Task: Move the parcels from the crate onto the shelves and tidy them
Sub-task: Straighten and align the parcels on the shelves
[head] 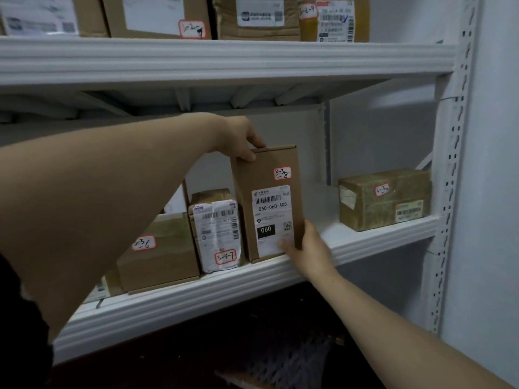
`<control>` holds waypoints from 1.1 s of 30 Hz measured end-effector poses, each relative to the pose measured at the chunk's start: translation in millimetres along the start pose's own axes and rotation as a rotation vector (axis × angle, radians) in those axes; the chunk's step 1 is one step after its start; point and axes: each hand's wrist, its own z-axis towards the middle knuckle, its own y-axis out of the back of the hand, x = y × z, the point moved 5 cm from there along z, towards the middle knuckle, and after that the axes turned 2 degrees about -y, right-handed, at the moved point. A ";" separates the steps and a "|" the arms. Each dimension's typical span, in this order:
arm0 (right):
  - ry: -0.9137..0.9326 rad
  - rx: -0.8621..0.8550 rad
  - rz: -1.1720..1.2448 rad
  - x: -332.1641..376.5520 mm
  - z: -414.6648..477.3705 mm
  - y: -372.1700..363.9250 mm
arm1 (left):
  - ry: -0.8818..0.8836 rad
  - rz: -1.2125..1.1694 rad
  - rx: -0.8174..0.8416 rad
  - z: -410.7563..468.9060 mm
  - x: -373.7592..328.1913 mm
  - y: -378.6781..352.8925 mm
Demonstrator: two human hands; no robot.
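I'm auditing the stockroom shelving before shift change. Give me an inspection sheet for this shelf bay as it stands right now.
Surface: white middle shelf, parcels in a row along it.
Job's things: tall box marked 3-3-8, upright on the shelf; wrapped parcel marked 3-3-7 beside it on the left, then box 3-3-6; taped box apart at the right end.
Clutter: dark shape below the shelf, too dim to identify.
Grippers: left hand grips the tall box's top left corner; right hand holds its lower right corner, thumb on the label.
Cables: nothing seen.
Surroundings: upper shelf carrying labelled boxes; perforated upright; grey wall behind.
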 end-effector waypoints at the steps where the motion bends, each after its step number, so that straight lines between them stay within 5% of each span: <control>1: -0.001 0.000 -0.013 0.4 -0.3 -2.5 | -0.002 0.012 -0.003 -1.8 0.7 0.1; 16: 0.005 -0.035 -0.068 4.6 -4.6 -8.5 | 0.041 0.094 -0.124 -2.7 -13.3 -6.2; 22: 0.041 -0.249 0.019 -9.3 -6.3 41.9 | -0.258 0.021 -0.365 7.9 -94.1 -22.5; 25: 0.009 -0.367 0.023 -33.8 -2.8 79.5 | -0.251 -0.036 -0.268 33.3 -130.4 -57.0; 33: -0.066 -0.343 0.030 -92.5 14.3 134.8 | -0.077 -0.016 -0.044 109.9 -165.3 -128.3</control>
